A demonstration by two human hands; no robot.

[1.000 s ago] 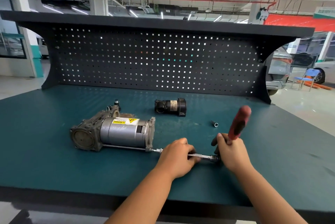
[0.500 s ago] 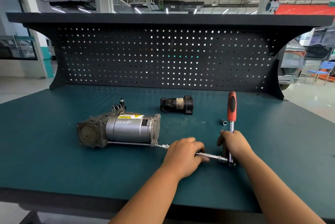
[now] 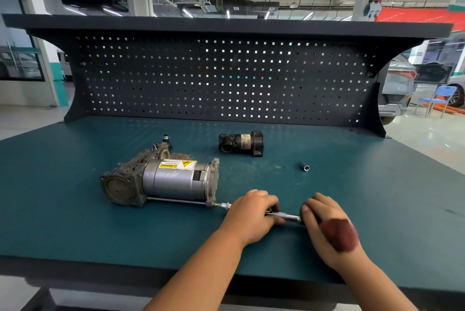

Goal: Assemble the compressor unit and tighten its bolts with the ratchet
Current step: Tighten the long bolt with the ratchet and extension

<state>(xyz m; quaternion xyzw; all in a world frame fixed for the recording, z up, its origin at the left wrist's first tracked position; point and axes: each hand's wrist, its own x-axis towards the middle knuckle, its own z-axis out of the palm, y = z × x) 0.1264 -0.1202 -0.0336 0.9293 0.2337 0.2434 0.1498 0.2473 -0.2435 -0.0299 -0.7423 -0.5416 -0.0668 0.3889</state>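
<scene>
Right hand [image 3: 319,212] curls fingers round ratchet [image 3: 339,234]; left hand [image 3: 251,215] grips extension [image 3: 285,216].

Left hand [image 3: 251,217] and right hand [image 3: 319,213] both curled, gripping.

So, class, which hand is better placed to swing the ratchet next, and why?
The right hand: it holds the ratchet at the outer end of the extension bar. The left hand is curled round that bar beside the compressor, so it probably serves best steadying.
</scene>
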